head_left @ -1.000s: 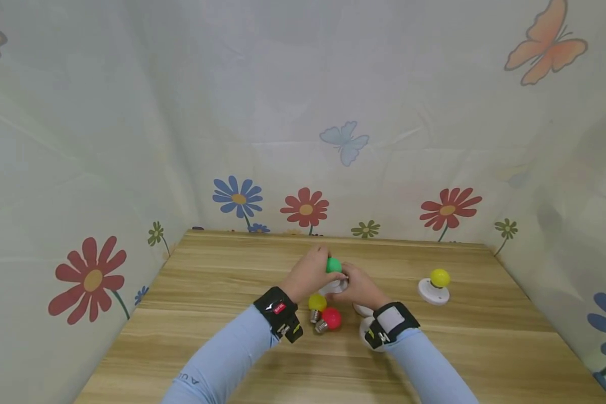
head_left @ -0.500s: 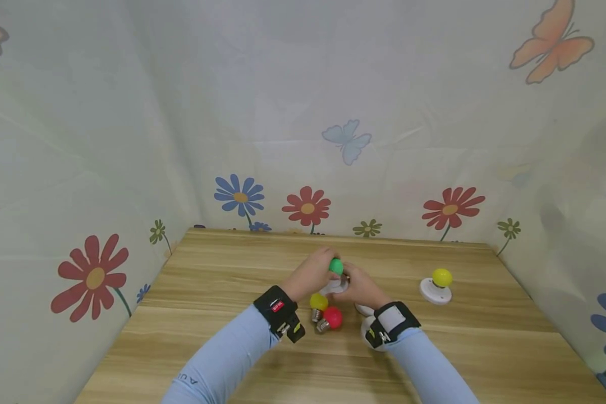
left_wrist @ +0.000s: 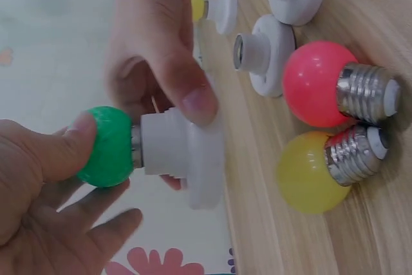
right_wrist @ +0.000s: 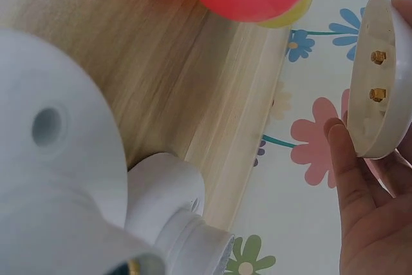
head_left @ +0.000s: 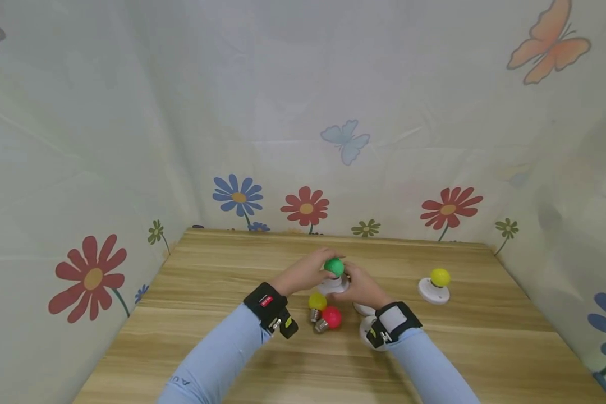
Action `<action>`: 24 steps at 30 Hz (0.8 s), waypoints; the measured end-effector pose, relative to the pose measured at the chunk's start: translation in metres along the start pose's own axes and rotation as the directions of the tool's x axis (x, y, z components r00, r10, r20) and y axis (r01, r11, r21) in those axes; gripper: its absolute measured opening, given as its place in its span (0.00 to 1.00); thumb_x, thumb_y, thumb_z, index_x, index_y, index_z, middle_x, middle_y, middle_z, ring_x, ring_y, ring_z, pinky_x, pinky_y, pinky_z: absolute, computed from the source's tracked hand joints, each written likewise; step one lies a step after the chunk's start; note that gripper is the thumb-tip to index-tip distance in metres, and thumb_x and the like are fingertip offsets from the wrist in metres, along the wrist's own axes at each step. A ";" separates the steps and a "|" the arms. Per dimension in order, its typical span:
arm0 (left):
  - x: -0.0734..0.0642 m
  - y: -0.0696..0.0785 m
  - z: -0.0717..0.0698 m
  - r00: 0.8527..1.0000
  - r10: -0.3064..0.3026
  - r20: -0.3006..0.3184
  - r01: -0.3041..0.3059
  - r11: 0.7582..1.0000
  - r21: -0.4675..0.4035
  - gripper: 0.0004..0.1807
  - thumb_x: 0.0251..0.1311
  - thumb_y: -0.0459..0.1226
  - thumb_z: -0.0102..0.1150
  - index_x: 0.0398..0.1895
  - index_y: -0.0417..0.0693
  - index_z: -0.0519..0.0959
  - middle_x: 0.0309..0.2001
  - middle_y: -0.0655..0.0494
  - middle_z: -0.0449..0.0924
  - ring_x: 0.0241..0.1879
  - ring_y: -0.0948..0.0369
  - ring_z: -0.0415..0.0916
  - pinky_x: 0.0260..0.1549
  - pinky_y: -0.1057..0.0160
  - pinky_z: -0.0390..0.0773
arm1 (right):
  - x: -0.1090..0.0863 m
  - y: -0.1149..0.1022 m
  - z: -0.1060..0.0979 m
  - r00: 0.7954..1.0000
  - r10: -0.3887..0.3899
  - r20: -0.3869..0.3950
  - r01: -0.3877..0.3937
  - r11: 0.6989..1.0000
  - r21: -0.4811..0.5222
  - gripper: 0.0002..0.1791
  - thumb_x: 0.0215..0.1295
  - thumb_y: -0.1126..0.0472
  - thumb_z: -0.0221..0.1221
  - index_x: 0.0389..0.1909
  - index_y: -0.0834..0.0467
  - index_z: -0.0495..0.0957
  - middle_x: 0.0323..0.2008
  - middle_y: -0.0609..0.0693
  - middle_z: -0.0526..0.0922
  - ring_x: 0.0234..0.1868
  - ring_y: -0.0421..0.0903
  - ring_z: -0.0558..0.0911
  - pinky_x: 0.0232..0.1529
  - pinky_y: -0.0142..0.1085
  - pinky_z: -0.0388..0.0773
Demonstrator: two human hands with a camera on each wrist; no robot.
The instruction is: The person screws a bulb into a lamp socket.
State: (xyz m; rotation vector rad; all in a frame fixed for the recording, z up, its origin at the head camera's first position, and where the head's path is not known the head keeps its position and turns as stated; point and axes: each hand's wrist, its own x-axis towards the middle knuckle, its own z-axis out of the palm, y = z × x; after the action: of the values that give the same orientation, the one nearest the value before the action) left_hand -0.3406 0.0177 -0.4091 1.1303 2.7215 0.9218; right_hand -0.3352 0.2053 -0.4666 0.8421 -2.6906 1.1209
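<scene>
A green bulb (left_wrist: 109, 147) sits in a white lamp socket (left_wrist: 205, 159), its metal screw base partly showing at the socket's mouth. My left hand (head_left: 308, 272) pinches the bulb between thumb and fingers, the other fingers spread loosely below in the left wrist view. With my right hand (head_left: 362, 287) I grip the socket's round base, thumb on its rim. The right wrist view shows the socket's hollow underside (right_wrist: 373, 75) with brass screws, held up off the table. A yellow bulb (left_wrist: 312, 175) and a red bulb (left_wrist: 320, 84) lie loose below my hands.
Two more white sockets, a nearer one (right_wrist: 58, 133) and a farther one (right_wrist: 170, 198), stand by my right wrist. At the right, a yellow bulb (head_left: 440, 277) is seated in a white socket (head_left: 432, 292). A flowered curtain (head_left: 262, 140) borders the wooden table (head_left: 207, 264).
My left hand has shifted slightly left and its fingers have turned about the green bulb, leaving more of it visible. The right hand and socket have hardly moved.
</scene>
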 end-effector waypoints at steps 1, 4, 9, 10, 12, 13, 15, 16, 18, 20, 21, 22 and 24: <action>0.000 -0.002 0.001 1.000 0.010 -0.001 -0.010 1.000 0.001 0.25 0.63 0.34 0.60 0.64 0.45 0.70 0.63 0.50 0.72 0.63 0.56 0.69 0.64 0.60 0.68 | 0.000 0.000 0.000 1.000 -0.004 0.000 0.004 1.000 0.001 0.30 0.46 0.56 0.74 0.51 0.59 0.77 0.47 0.51 0.81 0.45 0.45 0.79 0.49 0.41 0.78; -0.001 -0.004 0.003 1.000 0.017 -0.022 -0.017 1.000 0.002 0.22 0.63 0.33 0.59 0.62 0.46 0.72 0.61 0.52 0.73 0.61 0.57 0.70 0.63 0.61 0.69 | 0.000 -0.002 0.000 1.000 -0.007 0.003 0.007 1.000 0.004 0.31 0.46 0.56 0.73 0.53 0.59 0.77 0.49 0.52 0.81 0.47 0.46 0.78 0.50 0.41 0.78; -0.003 -0.002 0.006 0.998 0.016 -0.059 -0.013 0.999 0.043 0.21 0.63 0.36 0.61 0.59 0.47 0.74 0.58 0.53 0.74 0.56 0.59 0.73 0.60 0.63 0.72 | 0.000 -0.002 0.001 1.000 0.001 0.009 -0.001 1.000 0.005 0.31 0.46 0.54 0.73 0.53 0.59 0.77 0.50 0.52 0.80 0.47 0.46 0.78 0.50 0.41 0.78; -0.003 -0.002 0.006 0.998 0.017 -0.063 -0.013 0.998 0.056 0.21 0.63 0.36 0.61 0.59 0.47 0.74 0.57 0.53 0.75 0.55 0.60 0.73 0.60 0.63 0.73 | 0.000 -0.002 0.001 1.000 0.008 0.012 -0.008 1.000 0.006 0.31 0.46 0.54 0.73 0.53 0.58 0.77 0.50 0.52 0.80 0.47 0.46 0.78 0.50 0.41 0.78; -0.003 -0.001 0.007 0.997 0.014 -0.070 -0.009 0.997 0.082 0.21 0.62 0.38 0.62 0.58 0.46 0.74 0.56 0.54 0.75 0.53 0.60 0.74 0.58 0.65 0.74 | 0.000 -0.001 0.001 1.000 0.019 0.019 -0.019 1.000 0.003 0.30 0.45 0.54 0.74 0.52 0.58 0.78 0.49 0.52 0.80 0.46 0.45 0.78 0.50 0.41 0.77; -0.003 0.000 0.007 0.997 0.009 -0.075 -0.002 0.995 0.095 0.21 0.62 0.39 0.62 0.57 0.46 0.74 0.55 0.54 0.75 0.51 0.61 0.74 0.57 0.65 0.74 | 0.000 -0.001 0.001 0.999 0.025 0.021 -0.025 1.000 0.002 0.30 0.45 0.54 0.74 0.52 0.57 0.78 0.48 0.51 0.80 0.46 0.45 0.78 0.49 0.40 0.77; -0.003 0.001 0.008 0.995 -0.016 -0.094 0.027 0.993 0.114 0.22 0.60 0.42 0.64 0.56 0.46 0.74 0.52 0.55 0.76 0.48 0.62 0.74 0.54 0.67 0.76 | 0.000 -0.002 0.000 0.999 0.031 0.027 -0.031 1.000 0.004 0.29 0.45 0.54 0.73 0.50 0.58 0.78 0.46 0.51 0.80 0.44 0.44 0.78 0.48 0.39 0.78; -0.002 0.002 0.008 0.994 -0.032 -0.105 0.045 0.992 0.120 0.23 0.59 0.44 0.65 0.55 0.46 0.74 0.50 0.55 0.76 0.46 0.62 0.74 0.52 0.67 0.77 | 0.000 -0.002 0.001 0.999 0.034 0.029 -0.034 0.999 0.007 0.29 0.45 0.54 0.73 0.50 0.58 0.78 0.45 0.50 0.80 0.43 0.44 0.78 0.47 0.38 0.78; -0.002 0.003 0.008 0.990 -0.062 -0.128 0.078 0.989 0.124 0.24 0.56 0.48 0.67 0.52 0.47 0.75 0.47 0.57 0.76 0.42 0.63 0.73 0.48 0.68 0.78 | 0.000 -0.003 0.001 0.999 0.037 0.031 -0.037 0.999 0.017 0.28 0.46 0.54 0.73 0.49 0.58 0.78 0.43 0.50 0.80 0.42 0.44 0.78 0.45 0.37 0.78; -0.002 0.003 0.008 0.986 -0.083 -0.145 0.100 0.989 0.111 0.25 0.53 0.50 0.68 0.50 0.48 0.75 0.45 0.58 0.75 0.40 0.63 0.73 0.45 0.69 0.78 | 0.000 -0.002 0.001 0.999 0.044 0.032 -0.045 0.999 0.030 0.27 0.46 0.55 0.73 0.49 0.58 0.78 0.42 0.50 0.80 0.41 0.44 0.78 0.44 0.36 0.79; -0.002 0.002 0.009 0.985 -0.089 -0.148 0.105 0.990 0.099 0.26 0.52 0.51 0.69 0.50 0.49 0.75 0.44 0.58 0.75 0.40 0.63 0.73 0.44 0.70 0.78 | 0.000 -0.002 0.001 0.998 0.049 0.031 -0.050 0.998 0.032 0.28 0.46 0.55 0.73 0.49 0.58 0.78 0.43 0.50 0.80 0.41 0.44 0.78 0.44 0.36 0.79; -0.002 0.001 0.008 0.985 -0.090 -0.147 0.103 0.991 0.089 0.27 0.51 0.52 0.70 0.50 0.49 0.75 0.45 0.58 0.76 0.41 0.63 0.73 0.45 0.69 0.78 | 0.000 -0.002 0.001 0.998 0.049 0.030 -0.050 0.998 0.032 0.28 0.46 0.55 0.74 0.49 0.58 0.78 0.43 0.50 0.80 0.42 0.44 0.78 0.45 0.36 0.79; -0.002 -0.002 0.008 0.988 -0.072 -0.136 0.081 0.995 0.057 0.30 0.51 0.51 0.70 0.54 0.50 0.75 0.50 0.58 0.76 0.46 0.62 0.74 0.49 0.67 0.78 | -0.001 -0.002 0.001 0.999 0.047 0.025 -0.048 0.999 0.023 0.29 0.45 0.55 0.74 0.50 0.58 0.78 0.45 0.51 0.80 0.44 0.45 0.78 0.47 0.38 0.78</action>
State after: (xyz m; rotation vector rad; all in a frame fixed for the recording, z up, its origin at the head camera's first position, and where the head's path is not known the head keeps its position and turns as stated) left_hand -0.3385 0.0191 -0.4168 0.9999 2.8969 0.9411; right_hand -0.3335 0.2040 -0.4659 0.8044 -2.7364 1.1618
